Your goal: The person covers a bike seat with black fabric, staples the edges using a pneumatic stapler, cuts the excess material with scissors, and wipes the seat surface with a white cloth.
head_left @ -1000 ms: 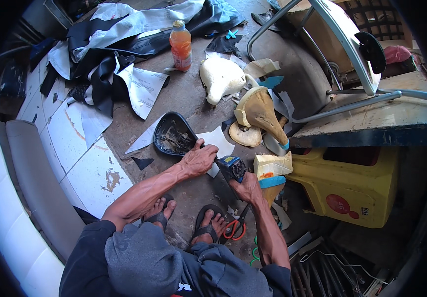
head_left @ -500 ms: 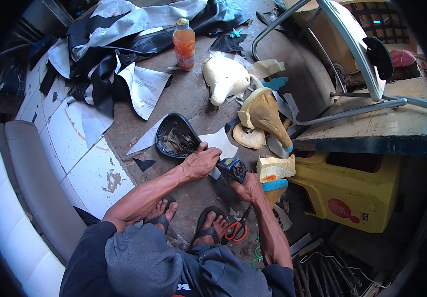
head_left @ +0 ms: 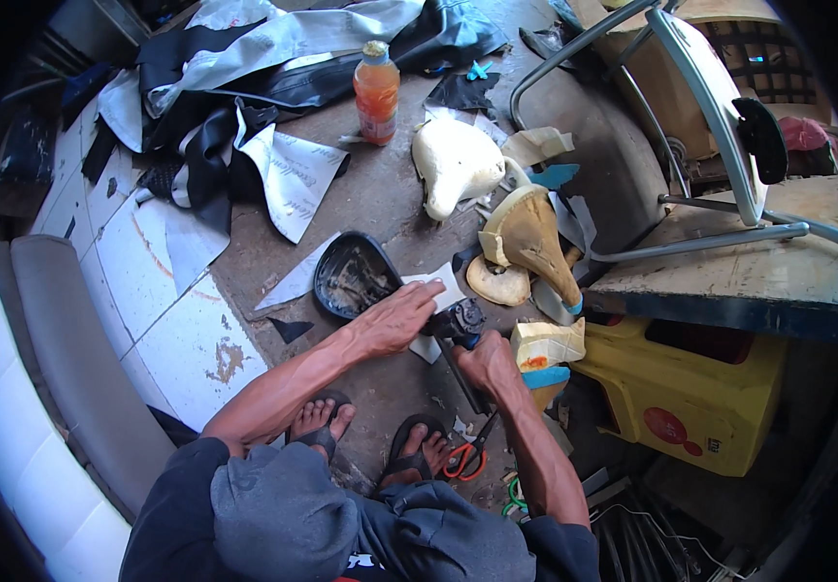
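A black bicycle saddle (head_left: 349, 270) lies underside up on the floor in front of me, its hollow wide end at the far left. My left hand (head_left: 394, 320) is closed over its narrow part, fingers reaching across to the far side. In my right hand (head_left: 490, 365) is a blue and black staple gun (head_left: 460, 318), its head next to my left fingertips and its dark lever slanting down toward me. The saddle's nose is mostly hidden by my hand and the tool. White sheet scraps (head_left: 446, 283) lie beside and under the saddle.
Beyond lie a cream saddle pad (head_left: 458, 163), a worn tan saddle (head_left: 530, 233) and foam pieces (head_left: 547, 341). An orange bottle (head_left: 377, 97) stands near black and white sheeting (head_left: 288, 184). Orange-handled scissors (head_left: 465, 460) rest near my foot. A metal-framed chair (head_left: 705, 107) and yellow box (head_left: 690, 388) occupy the right.
The staple gun has turned in my right hand, so its lever now shows pointing toward me. My left fingers have stretched out farther over the saddle. The whole view has shifted slightly.
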Action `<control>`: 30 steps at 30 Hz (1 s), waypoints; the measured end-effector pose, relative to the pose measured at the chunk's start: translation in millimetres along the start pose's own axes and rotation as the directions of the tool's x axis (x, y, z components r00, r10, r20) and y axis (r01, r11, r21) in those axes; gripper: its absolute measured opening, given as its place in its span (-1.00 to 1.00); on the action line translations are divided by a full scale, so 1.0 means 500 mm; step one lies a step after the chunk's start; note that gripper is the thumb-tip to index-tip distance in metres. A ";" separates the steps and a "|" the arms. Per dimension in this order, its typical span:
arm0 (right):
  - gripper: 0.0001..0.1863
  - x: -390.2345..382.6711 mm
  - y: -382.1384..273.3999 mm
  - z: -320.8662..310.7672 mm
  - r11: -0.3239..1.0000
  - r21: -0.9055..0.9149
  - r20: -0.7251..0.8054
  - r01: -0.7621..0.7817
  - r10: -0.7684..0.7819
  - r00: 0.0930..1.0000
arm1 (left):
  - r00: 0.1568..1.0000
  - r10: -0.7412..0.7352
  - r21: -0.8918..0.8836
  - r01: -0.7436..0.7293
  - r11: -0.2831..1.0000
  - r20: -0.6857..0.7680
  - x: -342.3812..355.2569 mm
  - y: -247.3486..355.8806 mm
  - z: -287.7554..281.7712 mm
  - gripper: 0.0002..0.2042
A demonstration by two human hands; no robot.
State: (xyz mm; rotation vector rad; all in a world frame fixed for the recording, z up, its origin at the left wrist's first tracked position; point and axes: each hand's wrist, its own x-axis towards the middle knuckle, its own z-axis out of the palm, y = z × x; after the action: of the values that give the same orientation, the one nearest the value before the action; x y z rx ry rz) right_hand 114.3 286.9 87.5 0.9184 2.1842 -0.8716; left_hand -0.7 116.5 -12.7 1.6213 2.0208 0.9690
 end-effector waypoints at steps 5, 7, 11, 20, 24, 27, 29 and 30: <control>-0.51 -0.002 -0.018 0.011 0.999 -0.038 0.002 -0.030 0.030 1.000 | 0.995 -0.001 0.084 0.009 0.996 -0.102 -0.014 -0.008 -0.001 -0.65; -0.53 -0.003 -0.030 0.003 0.998 -0.006 0.017 -0.067 0.067 0.998 | 0.999 -0.010 0.108 0.015 0.994 -0.053 -0.011 -0.007 -0.005 -0.59; -0.46 0.008 -0.007 0.011 0.999 0.003 -0.036 -0.054 0.054 0.998 | 0.999 0.008 0.147 -0.014 0.989 0.042 -0.005 -0.005 -0.006 -0.50; -0.66 -0.190 0.216 0.204 0.938 0.347 -0.388 -0.006 0.149 0.910 | 0.985 0.035 0.383 -0.099 0.918 0.171 -0.004 0.009 -0.005 -0.41; -0.54 -0.316 0.282 0.302 0.951 0.215 -0.397 -0.223 0.294 0.870 | 0.974 -0.060 0.449 -0.046 0.892 0.218 -0.007 -0.014 0.006 -0.48; -0.48 -0.377 0.371 0.376 0.924 0.153 -0.423 -0.351 0.382 0.822 | 0.996 -0.038 0.327 0.009 0.945 0.083 0.029 0.082 -0.113 -0.46; -0.42 -0.393 0.398 0.360 0.939 -0.030 -0.365 -0.343 0.309 0.878 | 0.984 -0.056 0.007 0.058 0.998 -0.167 0.040 0.140 -0.190 -0.40; -0.37 -0.399 0.400 0.344 0.918 -0.230 -0.284 -0.324 0.255 0.924 | 0.980 -0.090 -0.178 0.059 0.982 -0.175 0.048 0.179 -0.243 -0.39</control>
State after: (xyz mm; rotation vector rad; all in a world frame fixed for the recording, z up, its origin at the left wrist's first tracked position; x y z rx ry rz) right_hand 430.5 191.8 63.2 1.2248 2.2217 -0.3138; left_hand -25.2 114.3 138.1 1.4008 2.0339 1.2672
